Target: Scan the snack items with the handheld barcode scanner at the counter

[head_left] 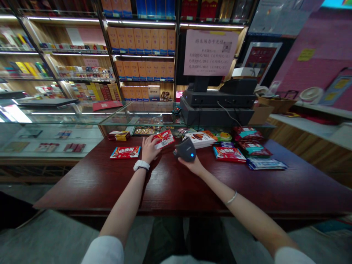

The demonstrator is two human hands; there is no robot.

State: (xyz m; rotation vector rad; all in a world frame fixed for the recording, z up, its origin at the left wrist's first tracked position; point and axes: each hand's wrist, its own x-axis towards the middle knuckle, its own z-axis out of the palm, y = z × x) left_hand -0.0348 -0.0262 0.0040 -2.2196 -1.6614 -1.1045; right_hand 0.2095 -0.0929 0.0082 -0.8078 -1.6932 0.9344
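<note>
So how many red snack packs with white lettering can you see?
2: one pack flat on the table, a second pack in the left hand. Others may hide in the piles.

- Scanner (185,149): dark grey, 1 blue light on its near face.
- Red packet (164,139), just left of the scanner: red, white lettering, white barcode patch.
- Flat packet (125,152), further left of the scanner: red, white lettering, blue ends.
- Stack of bars (118,135), far left of the scanner: dark red, yellow edges.
- Box (200,139), just right of the scanner: white, brown picture.
- Snack packet (229,154), right of the scanner: red, teal band.
- Pouch (265,164), far right of the scanner: blue and white.
- Table (176,187), under the scanner: dark red-brown, wood grain.
- Watch (141,165), left of the scanner: white.
</note>
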